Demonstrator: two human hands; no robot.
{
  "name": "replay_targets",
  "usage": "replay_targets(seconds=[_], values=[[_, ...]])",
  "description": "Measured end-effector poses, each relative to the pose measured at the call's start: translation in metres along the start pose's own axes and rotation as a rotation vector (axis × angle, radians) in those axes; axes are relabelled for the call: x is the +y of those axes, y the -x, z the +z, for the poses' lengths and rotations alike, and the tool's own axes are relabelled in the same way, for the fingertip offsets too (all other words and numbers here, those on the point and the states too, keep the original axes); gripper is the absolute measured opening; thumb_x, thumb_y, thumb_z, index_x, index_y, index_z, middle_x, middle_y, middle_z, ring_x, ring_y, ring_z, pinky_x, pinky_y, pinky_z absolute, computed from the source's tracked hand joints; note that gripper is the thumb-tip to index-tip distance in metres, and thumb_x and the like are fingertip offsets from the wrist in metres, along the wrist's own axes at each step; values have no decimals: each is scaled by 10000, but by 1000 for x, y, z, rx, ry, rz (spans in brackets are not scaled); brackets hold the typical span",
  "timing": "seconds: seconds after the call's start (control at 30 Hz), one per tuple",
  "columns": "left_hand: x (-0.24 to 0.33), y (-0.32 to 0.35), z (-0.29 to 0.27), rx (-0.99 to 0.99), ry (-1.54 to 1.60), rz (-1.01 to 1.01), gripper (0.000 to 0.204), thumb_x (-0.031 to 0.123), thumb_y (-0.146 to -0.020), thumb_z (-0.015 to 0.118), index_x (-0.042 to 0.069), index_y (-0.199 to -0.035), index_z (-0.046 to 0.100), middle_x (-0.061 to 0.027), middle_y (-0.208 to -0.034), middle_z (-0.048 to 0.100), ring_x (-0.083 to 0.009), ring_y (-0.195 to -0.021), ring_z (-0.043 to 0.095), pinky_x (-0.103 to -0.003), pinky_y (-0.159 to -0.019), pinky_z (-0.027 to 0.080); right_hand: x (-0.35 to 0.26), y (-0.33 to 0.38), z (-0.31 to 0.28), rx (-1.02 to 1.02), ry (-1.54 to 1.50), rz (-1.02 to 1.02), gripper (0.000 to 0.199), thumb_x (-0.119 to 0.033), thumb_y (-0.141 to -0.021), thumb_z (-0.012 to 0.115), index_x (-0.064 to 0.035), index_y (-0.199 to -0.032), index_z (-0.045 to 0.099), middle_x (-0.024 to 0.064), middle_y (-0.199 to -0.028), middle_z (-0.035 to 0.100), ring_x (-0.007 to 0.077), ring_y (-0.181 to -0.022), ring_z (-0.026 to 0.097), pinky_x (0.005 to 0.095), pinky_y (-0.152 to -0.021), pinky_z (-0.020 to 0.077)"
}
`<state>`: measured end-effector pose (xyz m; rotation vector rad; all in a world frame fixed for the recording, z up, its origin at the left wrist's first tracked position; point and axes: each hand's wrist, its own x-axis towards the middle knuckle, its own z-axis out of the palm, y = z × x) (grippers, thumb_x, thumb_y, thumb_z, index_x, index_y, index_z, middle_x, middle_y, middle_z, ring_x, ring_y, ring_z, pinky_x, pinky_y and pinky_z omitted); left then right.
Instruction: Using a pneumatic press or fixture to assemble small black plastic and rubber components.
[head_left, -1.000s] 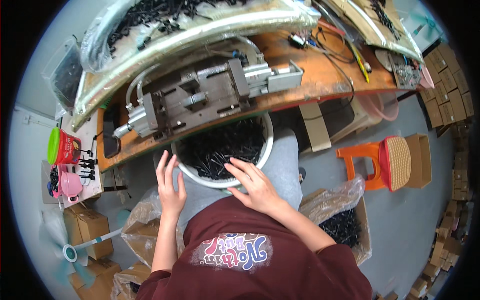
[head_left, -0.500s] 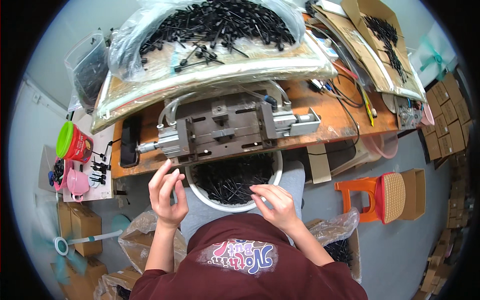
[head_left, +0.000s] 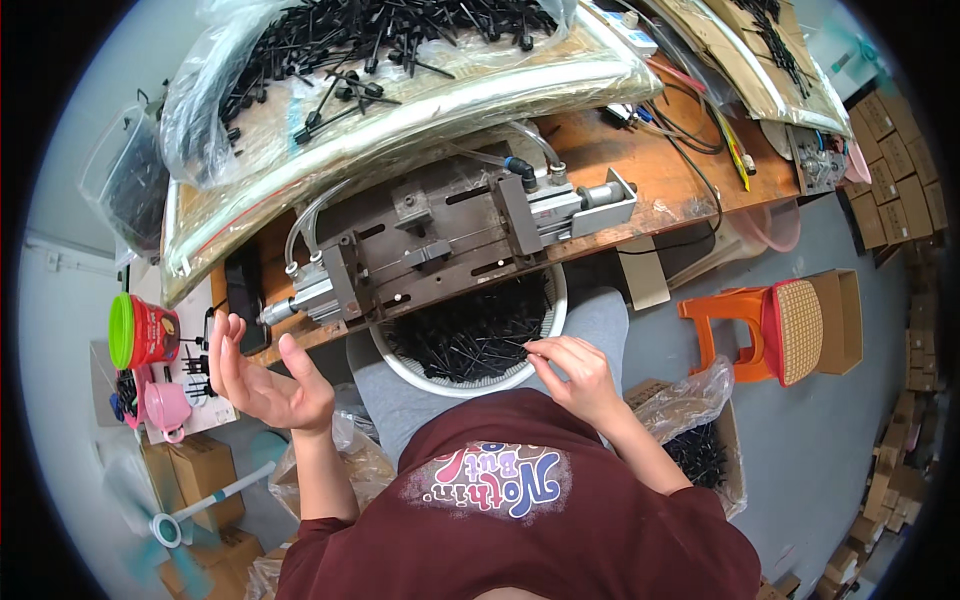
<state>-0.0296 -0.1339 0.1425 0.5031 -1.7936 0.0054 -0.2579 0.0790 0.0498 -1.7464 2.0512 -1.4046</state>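
My left hand (head_left: 270,385) is raised palm up, open with its fingers apart and nothing in them, left of a white basket (head_left: 420,383). The basket sits between my legs under the bench edge, filled with thin black plastic rods (head_left: 465,335). At its right rim my right hand (head_left: 578,375) has thumb and forefinger pinched together; whatever is between the tips is too small to make out against the black rods. Just beyond the basket, on the bench, is a metal clamping fixture (head_left: 430,250) with a pneumatic cylinder (head_left: 315,290) at its left end and another on its right.
Behind the fixture, a plastic-wrapped board (head_left: 420,105) bears a heap of black rod parts (head_left: 390,40). A phone (head_left: 243,290) lies left of the fixture. Cables (head_left: 700,125) coil at the right. An orange stool (head_left: 735,325) and an open carton of black parts (head_left: 700,455) are at my right.
My left hand has moved left and opened wider, away from the fixture's left cylinder. My right hand stays pinched at the basket's right rim. The whole view has shifted and tilted.
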Motion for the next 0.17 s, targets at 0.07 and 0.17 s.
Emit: replay_targets(seconds=[0.07, 0.17], values=[[-3, -6, 3, -1, -20, 43, 590, -114, -848, 533, -31, -1395, 326, -252, -1410, 406, -339, -1244, 485, -455, -1064, 383, 4, -1, -3, -1, 14, 8, 122, -21, -792, 722, -25, -911, 691, 94, -855, 701, 253, -747, 684, 338, -675, 544], [-9, -5, 2, -18, -44, 31, 592, -110, -850, 544, -32, -1394, 324, -252, -1428, 378, -352, -1286, 455, -463, -1087, 375, 7, -7, -6, -4, 35, 12, 127, -27, -797, 722, -34, -921, 695, 95, -852, 701, 251, -754, 688, 335, -687, 551]])
